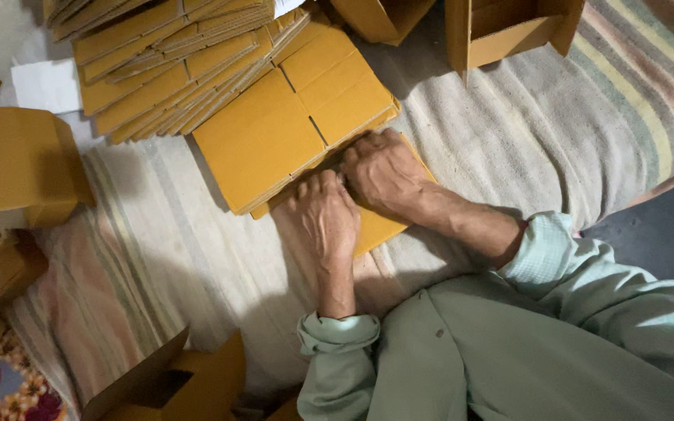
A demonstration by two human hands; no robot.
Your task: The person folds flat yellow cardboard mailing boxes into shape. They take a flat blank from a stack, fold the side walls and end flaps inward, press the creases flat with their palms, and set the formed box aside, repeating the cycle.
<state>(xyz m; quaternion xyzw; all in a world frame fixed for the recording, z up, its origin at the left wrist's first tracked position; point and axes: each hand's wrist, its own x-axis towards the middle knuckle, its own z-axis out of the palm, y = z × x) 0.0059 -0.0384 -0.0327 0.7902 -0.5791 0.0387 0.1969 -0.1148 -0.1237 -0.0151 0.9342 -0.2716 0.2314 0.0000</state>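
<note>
2 hands flat: my left hand (325, 218) and right hand (384, 171) press, fingers extended, gripping nothing, on the flat cardboard blank (380, 226) on the striped blanket (524, 132), touching the stack (290, 117), to crease it.

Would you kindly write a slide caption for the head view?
Left hand and right hand press on a flat yellow cardboard blank, on a striped cloth.
</note>
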